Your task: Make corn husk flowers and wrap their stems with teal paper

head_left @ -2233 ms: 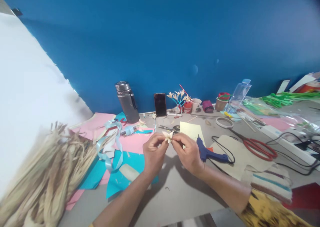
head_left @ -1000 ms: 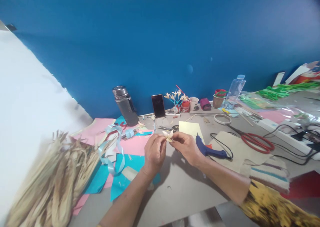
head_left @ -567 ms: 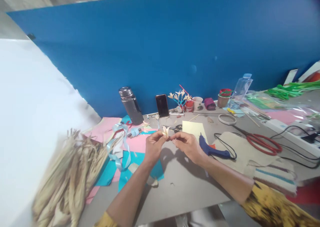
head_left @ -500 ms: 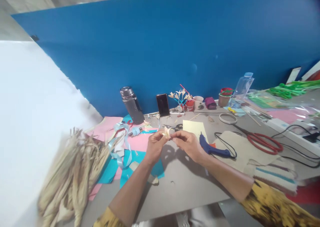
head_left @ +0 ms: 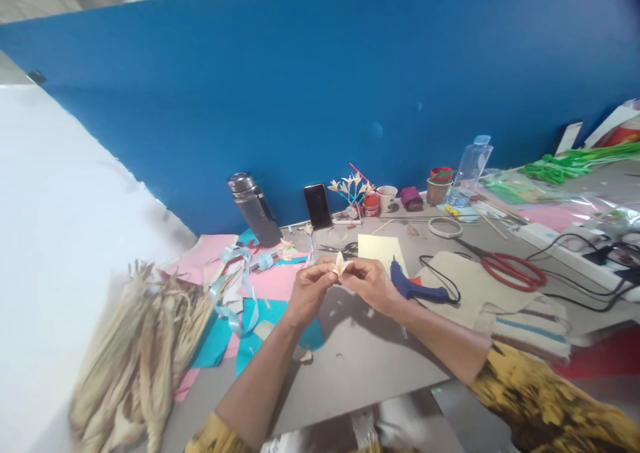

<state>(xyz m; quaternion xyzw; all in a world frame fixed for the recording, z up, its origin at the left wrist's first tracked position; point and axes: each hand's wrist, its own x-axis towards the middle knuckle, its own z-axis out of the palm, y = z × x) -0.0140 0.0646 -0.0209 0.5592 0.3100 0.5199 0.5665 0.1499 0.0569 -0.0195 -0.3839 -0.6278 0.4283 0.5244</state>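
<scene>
A small cream flower with pointed petals [head_left: 341, 264] is pinched between my two hands above the middle of the table. My left hand [head_left: 311, 290] grips its base from the left with thumb and fingers. From the other side, my right hand [head_left: 371, 282] has its fingertips closed on the same base. The petals stick up between the fingertips, while the flower's lower end is hidden. Just right of my right hand lies a blue glue gun [head_left: 417, 285]. Behind the hands are a sheet of pale yellow paper [head_left: 379, 248] and dark-handled scissors [head_left: 350, 248].
Dried corn husks [head_left: 125, 353] lie left, beside blue and pink paper and light blue ribbon [head_left: 233, 320]. Along the blue wall stand a flask [head_left: 255, 210], a phone [head_left: 318, 206], similar flowers [head_left: 353, 188] and a plastic bottle [head_left: 470, 173]. Red-handled scissors [head_left: 515, 271] and a power strip [head_left: 570, 253] lie right.
The flower has turned upright, its petals now pointing up between my fingertips. Both hands stay together at it. The view has shifted slightly to the right.
</scene>
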